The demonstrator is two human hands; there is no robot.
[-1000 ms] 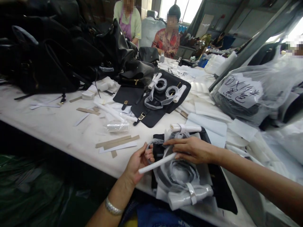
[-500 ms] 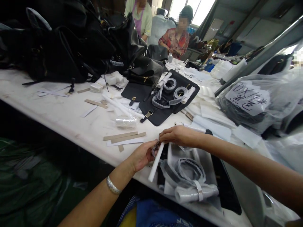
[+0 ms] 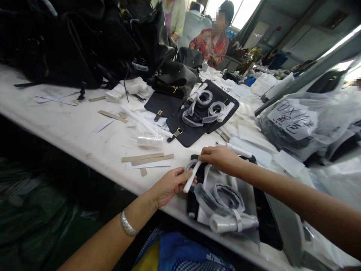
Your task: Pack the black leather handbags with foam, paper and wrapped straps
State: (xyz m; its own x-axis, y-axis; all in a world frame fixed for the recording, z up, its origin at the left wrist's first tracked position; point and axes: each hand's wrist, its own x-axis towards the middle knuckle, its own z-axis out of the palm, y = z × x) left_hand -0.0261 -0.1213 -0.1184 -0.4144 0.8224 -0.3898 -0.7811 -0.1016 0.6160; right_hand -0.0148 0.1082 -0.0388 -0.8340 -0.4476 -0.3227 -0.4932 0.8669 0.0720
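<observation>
A slim white roll [image 3: 192, 177] (smooth, plain) slants over the black bag [image 3: 194, 203].

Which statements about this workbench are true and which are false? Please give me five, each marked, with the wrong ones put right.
1. The right hand has its fingers at one end of a white stick. True.
2. The left hand rests on the clear plastic roll. False: the left hand is at the white stick, away from the roll.
3. A silver bracelet is worn on the right wrist. False: the bracelet is on the left wrist.
4. Tan strips lie on the table. True.
5. The person across the table wears a plain black shirt. False: the shirt is red and patterned.
</observation>
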